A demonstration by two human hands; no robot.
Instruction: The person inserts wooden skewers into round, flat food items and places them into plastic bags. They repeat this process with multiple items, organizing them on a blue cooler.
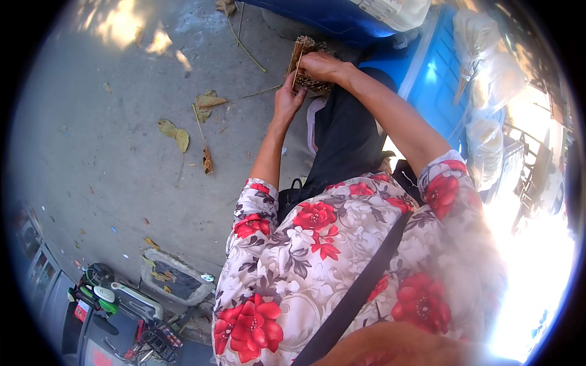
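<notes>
Nearest to me is my own white blouse printed with red flowers and grey leaves (317,268), crossed slantwise by a dark shoulder strap (360,287). Beyond it my dark trousers (345,140) run toward my hands.

As for containers: a blue plastic tub (436,79) sits to my right, and clear plastic bags (488,61) with pale contents lie heaped on it and beside it; what is in them I cannot make out. A second blue vessel (317,15) shows at the top edge with a whitish sack (397,11) resting on it.

Far from my body, near my knees, I hold a small brown bundle of thin dried sticks or fibres (305,61), packed side by side. It looks dry and straw-brown, darker where it falls in shadow. My right hand (320,66) lies clenched over the top of the bundle, fingers wrapped around it. My left hand (287,97) meets it from below, fingers closed on its lower edge, with one thin strip between them.

On the grey concrete ground (110,134) to my left lie dry yellow-brown leaves (183,139) and loose thin stalks (247,52).
</notes>
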